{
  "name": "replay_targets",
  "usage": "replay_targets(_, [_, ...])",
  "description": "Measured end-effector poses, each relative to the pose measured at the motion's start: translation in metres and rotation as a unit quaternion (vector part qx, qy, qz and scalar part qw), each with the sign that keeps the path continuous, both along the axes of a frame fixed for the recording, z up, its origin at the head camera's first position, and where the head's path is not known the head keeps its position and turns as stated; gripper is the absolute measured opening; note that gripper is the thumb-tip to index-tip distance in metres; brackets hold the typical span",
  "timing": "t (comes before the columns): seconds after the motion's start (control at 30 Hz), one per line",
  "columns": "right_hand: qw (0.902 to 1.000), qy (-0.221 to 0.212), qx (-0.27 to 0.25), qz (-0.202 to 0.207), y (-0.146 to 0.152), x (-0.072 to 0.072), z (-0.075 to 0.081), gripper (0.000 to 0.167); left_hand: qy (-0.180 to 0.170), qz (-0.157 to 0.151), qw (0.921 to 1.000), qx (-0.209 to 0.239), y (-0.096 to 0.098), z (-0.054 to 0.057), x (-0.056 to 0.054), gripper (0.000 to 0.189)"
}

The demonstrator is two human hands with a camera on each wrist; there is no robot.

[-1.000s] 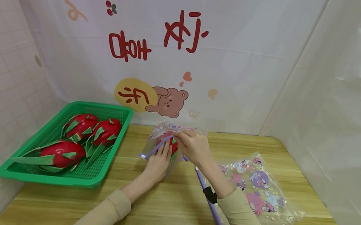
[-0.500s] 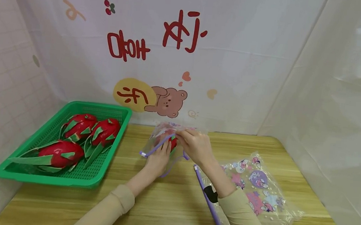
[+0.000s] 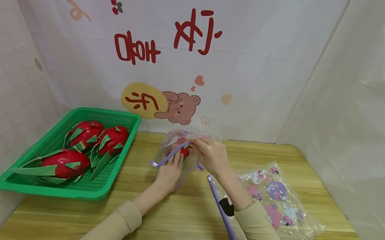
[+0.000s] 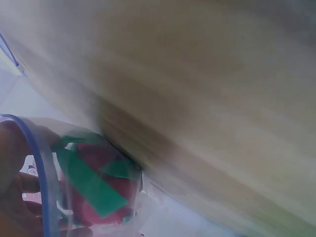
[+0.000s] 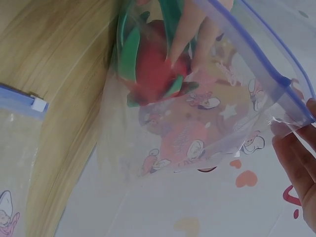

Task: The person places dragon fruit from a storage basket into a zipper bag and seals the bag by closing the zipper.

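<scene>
A clear printed zip bag (image 5: 185,143) with a purple zip edge (image 3: 171,155) stands at the back middle of the table, its mouth spread. Inside it is a red dragon fruit (image 5: 155,69) with green leaf-like scales, partly hidden by the bag and fingers in the head view. My left hand (image 3: 169,171) reaches through the mouth and holds the fruit, its fingers lying along the fruit's side. My right hand (image 3: 211,155) pinches the upper zip edge. In the right wrist view its fingertips show at the corner of the mouth.
A green basket (image 3: 112,178) with several dragon fruits (image 3: 68,163) stands at the left. On the right of the wooden table lies a second printed bag (image 3: 277,201), partly under the right forearm. A white printed backdrop (image 3: 249,114) rises behind the table.
Both hands keep their places at the bag's mouth. The bag's edge and the right hand have shifted very slightly right; the fruit stays inside.
</scene>
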State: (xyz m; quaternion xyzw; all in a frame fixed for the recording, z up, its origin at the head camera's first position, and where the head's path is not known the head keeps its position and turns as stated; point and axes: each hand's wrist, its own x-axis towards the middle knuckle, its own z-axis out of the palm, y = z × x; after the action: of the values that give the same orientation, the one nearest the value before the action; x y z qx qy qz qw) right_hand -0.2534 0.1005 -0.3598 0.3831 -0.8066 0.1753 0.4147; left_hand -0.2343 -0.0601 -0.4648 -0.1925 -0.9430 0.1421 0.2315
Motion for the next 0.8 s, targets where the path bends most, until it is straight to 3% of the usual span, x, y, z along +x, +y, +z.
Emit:
replay_targets(0.47, [0.9998, 0.012, -0.012, 0.009, 0.002, 0.001, -0.001, 0.010, -0.016, 0.021, 0.9994, -0.023, 0.002, 0.006, -0.010, 0.079])
replay_targets(0.8, [0.9998, 0.016, -0.010, 0.009, 0.003, 0.002, 0.000, 0.010, -0.056, 0.032, 0.9973, -0.036, 0.001, 0.011, -0.013, 0.086])
